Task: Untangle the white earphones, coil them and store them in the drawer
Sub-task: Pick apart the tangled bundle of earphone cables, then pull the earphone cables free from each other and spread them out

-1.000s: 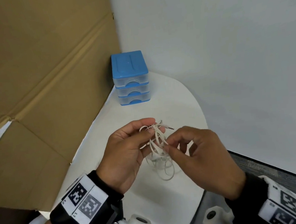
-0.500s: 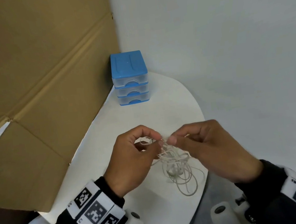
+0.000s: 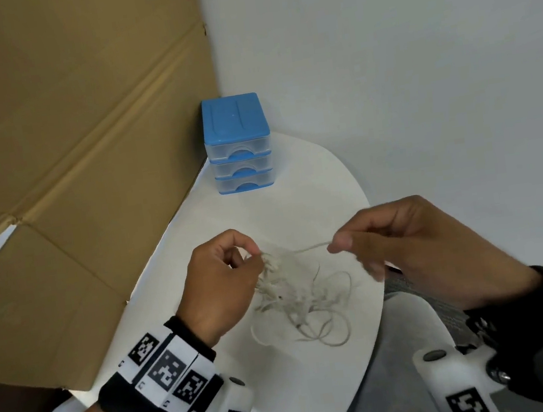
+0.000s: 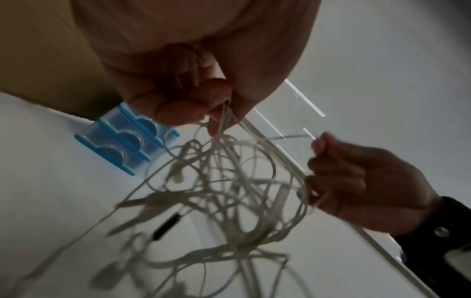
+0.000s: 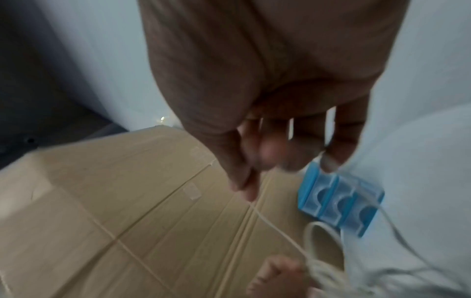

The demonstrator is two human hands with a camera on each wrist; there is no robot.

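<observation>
The white earphones [image 3: 295, 292] hang as a tangled bundle of thin cord above the white table [image 3: 288, 393], loops trailing down onto it. My left hand [image 3: 224, 281] pinches the top of the tangle [image 4: 224, 181] between thumb and fingers. My right hand [image 3: 403, 250] pinches one strand and holds it taut to the right of the bundle; that strand [image 5: 275, 225] runs from its fingertips down to the left hand. The blue drawer unit [image 3: 238, 144], with three clear drawers all closed, stands at the table's far end.
A large cardboard sheet [image 3: 65, 146] leans along the table's left side. A white wall [image 3: 402, 84] runs behind and to the right. The table's curved right edge [image 3: 377, 295] lies just under my right hand, with grey floor beyond.
My hands have drawn apart: the right moved right, pulling one strand out of the tangle. The bundle has loosened and more loops now hang down to the table.
</observation>
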